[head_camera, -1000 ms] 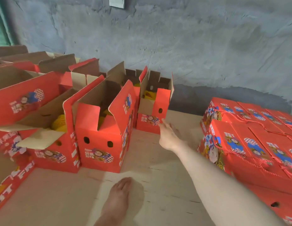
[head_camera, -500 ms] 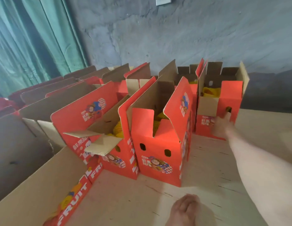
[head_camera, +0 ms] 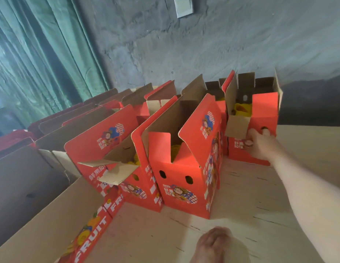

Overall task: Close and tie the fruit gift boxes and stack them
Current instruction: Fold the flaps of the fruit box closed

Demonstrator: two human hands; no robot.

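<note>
Right hand reaches to the open fruit box standing at the far right near the wall, fingers curled into its red front; a steady, level pull should bring it close for closing without tipping the fruit.

A long green curtain hangs in folds down the upper left of the frame. Next to it, a rough grey wall fills the top and the right. A small white plate sits on the wall at the very top. A dark strip runs along the bottom of the wall at the right. Pale wooden boards with thin dark cracks cover the floor at the lower right.
</note>
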